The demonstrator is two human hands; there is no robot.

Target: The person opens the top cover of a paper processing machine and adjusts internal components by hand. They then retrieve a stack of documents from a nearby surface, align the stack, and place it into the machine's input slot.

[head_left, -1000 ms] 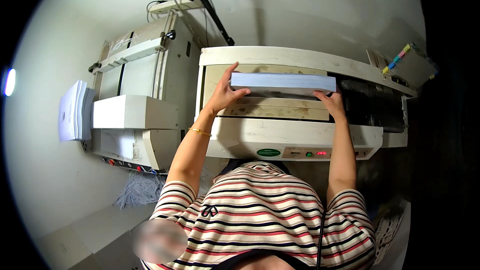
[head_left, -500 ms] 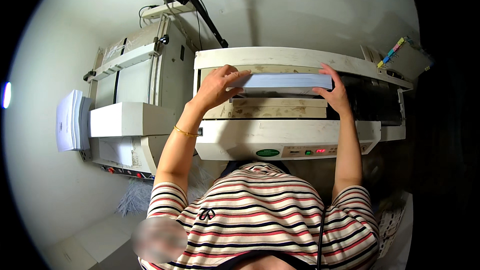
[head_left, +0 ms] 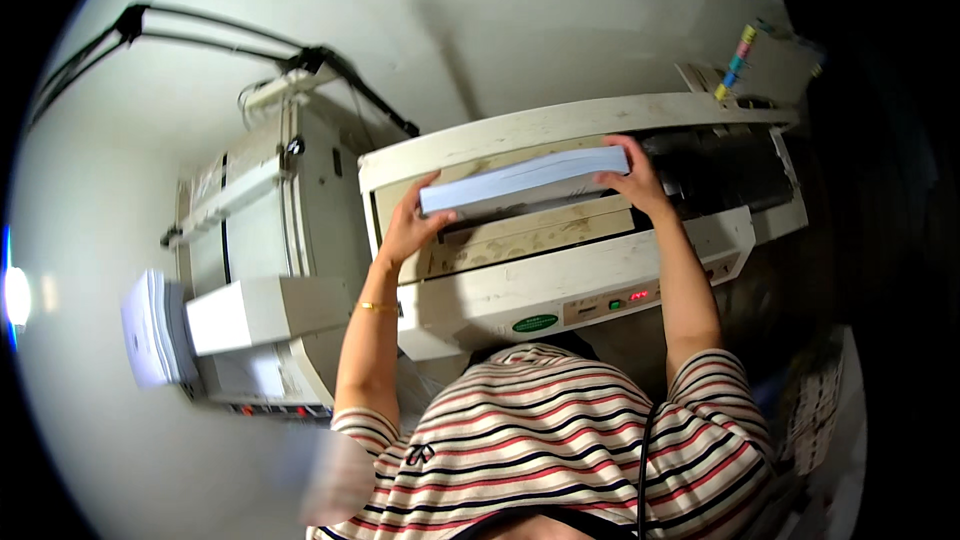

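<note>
A thick stack of paper sheets stands between my two hands, its white upper edge facing up and looking slightly fanned. My left hand grips its left end, thumb on the near face and fingers on the far side. At the other end, my right hand clasps the stack the same way. Beneath it is the beige bed of a long white machine, stained with brown marks. Whether the stack's lower edge touches the bed, I cannot tell.
Left of me stands another pale machine with a bar across its top. A pile of printed sheets rests beside it. A black jointed arm reaches over the back. Coloured clips line a board at the far right.
The view has tilted and shifted. My left hand has gone from pinching over the stack's left end to wrapping that end lower down. My right hand keeps its hold.
</note>
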